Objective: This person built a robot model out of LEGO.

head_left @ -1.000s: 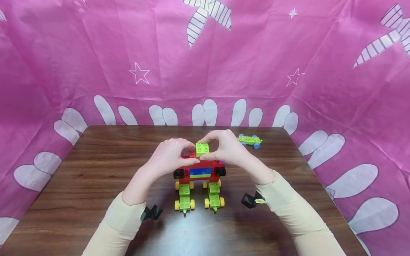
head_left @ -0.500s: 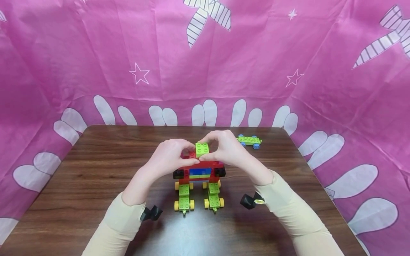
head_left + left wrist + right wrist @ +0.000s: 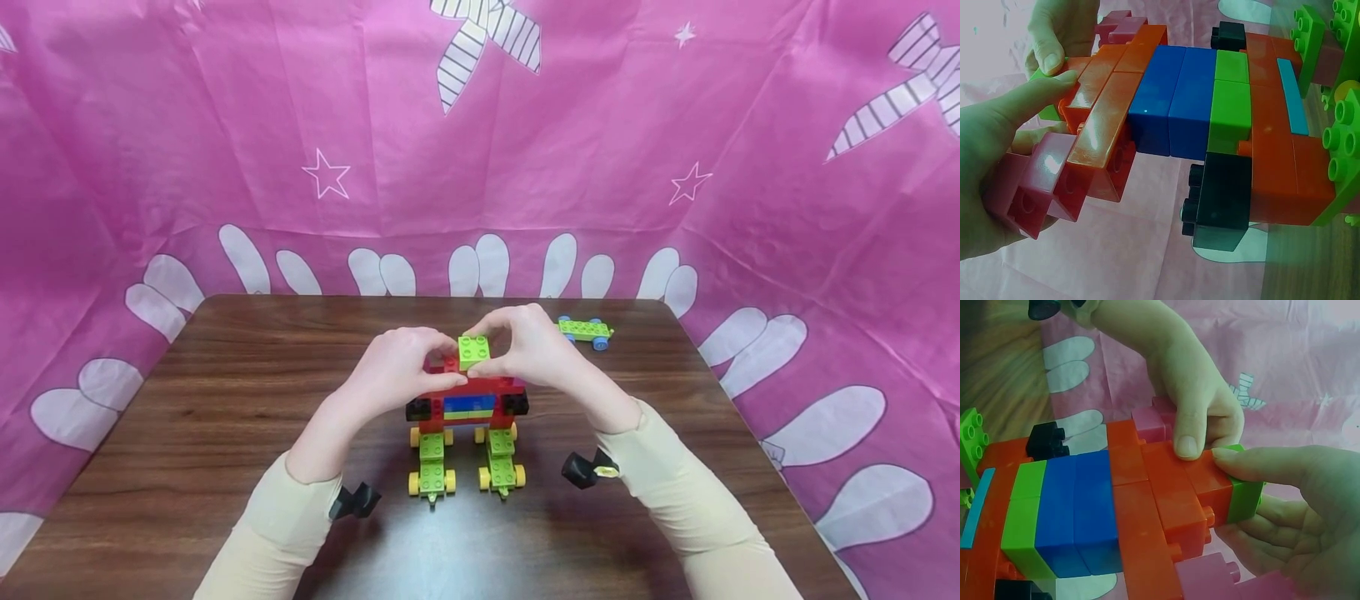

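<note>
A toy-brick figure stands upright on two lime wheeled bases (image 3: pixel 432 472) with yellow wheels. Its middle has blue bricks (image 3: pixel 1175 100), black bricks (image 3: pixel 1225 200) stick out at the sides, and pink bricks (image 3: pixel 1063 172) step out near the top. A lime brick (image 3: pixel 473 352) caps stacked red bricks (image 3: pixel 1166 481). My left hand (image 3: pixel 397 367) grips the upper red bricks from the left, thumb in front. From the right, my right hand (image 3: pixel 528 343) pinches the top, its thumb on the red brick just under the lime one; its other fingers reach behind, partly hidden.
On the brown wooden table (image 3: pixel 247 400), a lime wheeled base (image 3: pixel 587 329) with blue wheels lies at the back right. Pink patterned cloth (image 3: pixel 585 167) hangs behind and beside the table. Black wrist cameras (image 3: pixel 355 501) project below both sleeves.
</note>
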`<state>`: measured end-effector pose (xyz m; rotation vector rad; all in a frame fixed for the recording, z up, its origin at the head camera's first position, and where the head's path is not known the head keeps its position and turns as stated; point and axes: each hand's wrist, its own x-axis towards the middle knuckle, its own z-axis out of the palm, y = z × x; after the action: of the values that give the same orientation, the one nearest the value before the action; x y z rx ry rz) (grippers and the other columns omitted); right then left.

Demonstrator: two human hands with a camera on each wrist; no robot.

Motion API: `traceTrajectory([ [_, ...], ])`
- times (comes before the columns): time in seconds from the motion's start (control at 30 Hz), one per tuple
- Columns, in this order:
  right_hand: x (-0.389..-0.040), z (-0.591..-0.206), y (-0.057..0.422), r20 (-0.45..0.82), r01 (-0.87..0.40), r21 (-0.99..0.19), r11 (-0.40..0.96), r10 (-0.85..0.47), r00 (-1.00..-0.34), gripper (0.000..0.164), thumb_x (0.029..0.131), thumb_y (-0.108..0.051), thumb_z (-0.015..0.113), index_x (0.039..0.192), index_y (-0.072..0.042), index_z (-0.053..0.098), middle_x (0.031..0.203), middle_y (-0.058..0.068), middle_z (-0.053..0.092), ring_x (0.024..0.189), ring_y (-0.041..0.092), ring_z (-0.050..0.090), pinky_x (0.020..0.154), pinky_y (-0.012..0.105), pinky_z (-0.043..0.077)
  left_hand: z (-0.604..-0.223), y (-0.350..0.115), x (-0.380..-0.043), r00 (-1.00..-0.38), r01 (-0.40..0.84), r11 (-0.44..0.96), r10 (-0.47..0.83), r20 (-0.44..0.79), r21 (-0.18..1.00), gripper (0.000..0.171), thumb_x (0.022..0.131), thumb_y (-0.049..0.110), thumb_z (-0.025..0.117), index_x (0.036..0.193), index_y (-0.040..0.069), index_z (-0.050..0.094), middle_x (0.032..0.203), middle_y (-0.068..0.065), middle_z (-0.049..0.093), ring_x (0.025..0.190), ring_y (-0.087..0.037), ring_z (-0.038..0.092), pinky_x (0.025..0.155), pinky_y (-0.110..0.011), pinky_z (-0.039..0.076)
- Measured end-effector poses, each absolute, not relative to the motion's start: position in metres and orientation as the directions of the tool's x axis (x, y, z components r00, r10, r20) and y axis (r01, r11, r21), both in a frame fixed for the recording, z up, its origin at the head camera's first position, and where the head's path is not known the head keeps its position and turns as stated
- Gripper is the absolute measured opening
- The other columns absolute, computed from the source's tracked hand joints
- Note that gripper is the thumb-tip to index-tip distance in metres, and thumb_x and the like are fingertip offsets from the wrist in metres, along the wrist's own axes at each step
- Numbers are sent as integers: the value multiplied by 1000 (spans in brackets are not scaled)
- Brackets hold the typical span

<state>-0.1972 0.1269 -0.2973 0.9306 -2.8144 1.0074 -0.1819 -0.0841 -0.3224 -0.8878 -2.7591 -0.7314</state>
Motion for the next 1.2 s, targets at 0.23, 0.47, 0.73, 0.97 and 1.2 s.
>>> traceTrajectory([
  [0.23,-194,-298,125,211,-548,-539,639,-527,-823,40,72,-24,87,108,-11,75,102,0,75,92,16,65,74,32,55,-323,-84,-181,-810,586,708,511,288,394,36,81,40,79,104,12,73,92,1,73,78,-11,64,73,-33,55],
  [0.47,-191,-297,123,230,-569,-496,656,-532,-815,39,74,-24,86,108,-10,75,103,2,75,91,17,66,78,34,55,-322,-85,-180,-811,585,707,512,282,398,36,81,39,79,104,12,73,94,0,74,79,-13,64,75,-34,55],
  [0.73,-193,-296,126,205,-560,-511,652,-540,-816,40,74,-24,86,111,-12,73,106,0,74,97,17,66,80,35,56,-321,-84,-181,-814,581,699,512,275,417,35,81,39,79,103,12,73,93,1,74,80,-13,65,75,-33,56],
  [0.97,-194,-299,128,228,-592,-513,622,-566,-792,39,77,-23,84,111,-11,71,107,1,73,102,18,66,90,39,55,-319,-84,-182,-821,568,701,515,246,430,36,81,39,79,105,13,73,95,1,74,83,-14,65,77,-34,56],
  [1.2,-190,-299,131,260,-632,-507,586,-595,-760,44,78,-22,83,117,-8,69,114,4,72,109,21,65,91,39,55,-317,-85,-182,-817,573,704,528,229,420,41,81,40,79,109,12,72,100,0,74,88,-16,66,82,-37,56],
])
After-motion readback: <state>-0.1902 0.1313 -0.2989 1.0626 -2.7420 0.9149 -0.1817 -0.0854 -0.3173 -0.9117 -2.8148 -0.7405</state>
